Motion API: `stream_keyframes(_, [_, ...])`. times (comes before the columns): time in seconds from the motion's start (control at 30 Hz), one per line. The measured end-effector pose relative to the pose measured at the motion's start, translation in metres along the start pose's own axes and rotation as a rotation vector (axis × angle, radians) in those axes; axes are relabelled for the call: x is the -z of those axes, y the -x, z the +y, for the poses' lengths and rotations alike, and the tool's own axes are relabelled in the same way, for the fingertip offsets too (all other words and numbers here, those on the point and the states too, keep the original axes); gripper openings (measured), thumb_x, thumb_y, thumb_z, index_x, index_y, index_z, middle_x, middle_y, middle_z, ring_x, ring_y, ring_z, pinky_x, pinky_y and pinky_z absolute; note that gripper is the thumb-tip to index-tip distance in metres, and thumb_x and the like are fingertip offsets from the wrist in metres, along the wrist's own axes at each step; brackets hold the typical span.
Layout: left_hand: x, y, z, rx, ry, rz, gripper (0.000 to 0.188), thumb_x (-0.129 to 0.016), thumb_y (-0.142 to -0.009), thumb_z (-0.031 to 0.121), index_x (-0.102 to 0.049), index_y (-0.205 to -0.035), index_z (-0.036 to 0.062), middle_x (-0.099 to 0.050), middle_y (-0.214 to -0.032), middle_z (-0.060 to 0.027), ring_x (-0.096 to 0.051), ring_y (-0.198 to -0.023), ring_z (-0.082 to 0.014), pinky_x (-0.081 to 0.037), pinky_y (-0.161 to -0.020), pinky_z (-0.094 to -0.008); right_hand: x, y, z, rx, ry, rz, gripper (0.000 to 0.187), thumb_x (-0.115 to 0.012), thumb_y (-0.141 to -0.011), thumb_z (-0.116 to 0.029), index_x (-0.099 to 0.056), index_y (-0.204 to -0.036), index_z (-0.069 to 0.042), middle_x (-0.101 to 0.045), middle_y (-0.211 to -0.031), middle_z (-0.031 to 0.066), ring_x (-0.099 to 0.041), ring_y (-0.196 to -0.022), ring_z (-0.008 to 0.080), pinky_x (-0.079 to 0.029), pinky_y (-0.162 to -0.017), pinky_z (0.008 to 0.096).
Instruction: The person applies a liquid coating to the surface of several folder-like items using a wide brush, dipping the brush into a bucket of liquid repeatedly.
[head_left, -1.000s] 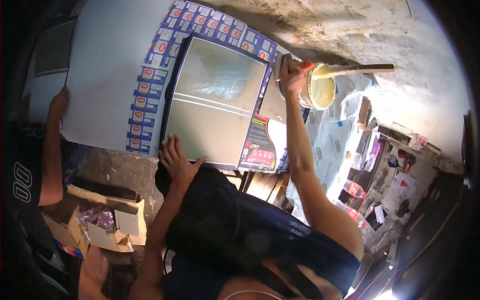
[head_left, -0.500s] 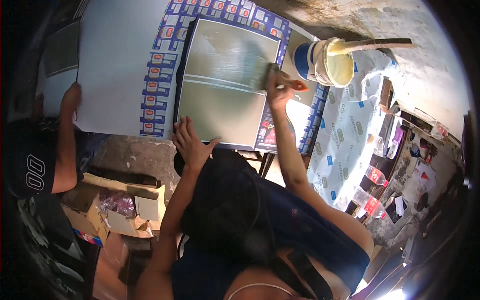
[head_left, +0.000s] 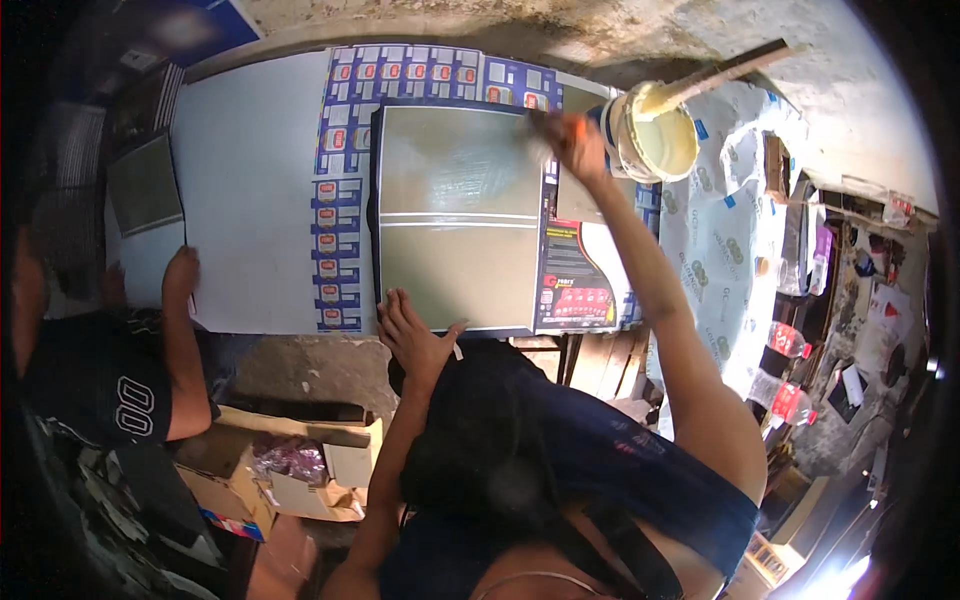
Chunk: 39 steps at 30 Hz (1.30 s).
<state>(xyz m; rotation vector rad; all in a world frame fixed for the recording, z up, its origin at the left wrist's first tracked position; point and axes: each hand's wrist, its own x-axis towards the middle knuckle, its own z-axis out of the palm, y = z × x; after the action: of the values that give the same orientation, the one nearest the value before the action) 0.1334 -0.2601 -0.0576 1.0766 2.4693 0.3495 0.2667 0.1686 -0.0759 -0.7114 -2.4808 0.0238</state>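
A grey-olive board (head_left: 458,275) with dark edges and a pair of white strips across its middle lies flat before me. Its upper half has a wet, streaky sheen. My left hand (head_left: 415,338) is spread on the board's near left corner, fingers apart. A wide paintbrush (head_left: 545,130) with an orange handle is gripped in my right hand (head_left: 586,158). The brush is at the board's far right edge, its bristles smeared by motion. Just right of that hand stands a bucket (head_left: 617,140) of pale yellow paste or liquid, with a wooden stick (head_left: 725,72) resting in it.
Blue printed sheets (head_left: 338,215) cover the table around the board, with a large white sheet (head_left: 250,210) to the left. A co-worker's hand (head_left: 182,272) touches a panel at far left. An open cardboard box (head_left: 350,465) sits below; plastic bottles (head_left: 790,402) are at right.
My right hand has moved the brush farther and right, off the board's middle right side toward the bucket. My left hand stays on the corner. The whole view has shifted and turned.
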Motion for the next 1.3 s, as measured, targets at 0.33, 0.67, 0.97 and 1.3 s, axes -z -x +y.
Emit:
stream_keyframes(0.33, [-0.006,-0.004,-0.004,-0.013,-0.046,0.026,0.124,-0.074,-0.063,0.073,-0.025,-0.150,-0.0008,-0.028,-0.152,-0.0182,-0.023,-0.141,-0.0431,-0.022,-0.111,-0.0623,0.027,-0.044,-0.019,0.028,-0.287,-0.413,0.025,-0.065,-0.086,-0.022,-0.068,-0.110,-0.014,-0.069,-0.105,0.0147,-0.063,-0.103,0.0335,-0.049,-0.091,0.0458])
stream_keyframes(0.67, [-0.012,0.005,-0.009,0.008,-0.081,0.063,0.124,-0.069,-0.064,0.078,-0.026,-0.150,-0.0012,-0.029,-0.152,-0.0188,-0.023,-0.142,-0.0438,-0.025,-0.108,-0.0614,0.021,-0.116,-0.131,0.381,-0.674,-0.631,0.024,-0.074,-0.080,-0.018,-0.062,-0.098,-0.009,-0.066,-0.090,0.0113,-0.061,-0.102,0.0286,-0.049,-0.087,0.0525])
stream_keyframes(0.97, [-0.014,0.005,-0.014,0.070,0.048,-0.065,0.130,-0.078,-0.063,0.070,-0.015,-0.153,0.0006,-0.016,-0.156,-0.0208,-0.012,-0.144,-0.0444,-0.016,-0.112,-0.0639,-0.059,-0.200,-0.142,0.313,-0.605,-0.474,0.032,-0.067,-0.088,-0.047,-0.071,-0.102,-0.018,-0.072,-0.084,0.0087,-0.068,-0.075,0.0273,-0.052,-0.065,0.0415])
stream_keyframes(1.3, [-0.016,0.006,-0.012,0.030,0.141,0.131,0.134,-0.082,-0.058,0.069,-0.017,-0.147,-0.0071,-0.021,-0.150,-0.0254,-0.020,-0.141,-0.0445,-0.021,-0.112,-0.0606,-0.032,-0.146,-0.175,0.433,-0.311,-0.410,0.015,-0.065,-0.079,-0.024,-0.066,-0.092,-0.018,-0.065,-0.093,0.0046,-0.060,-0.093,0.0264,-0.044,-0.076,0.0424])
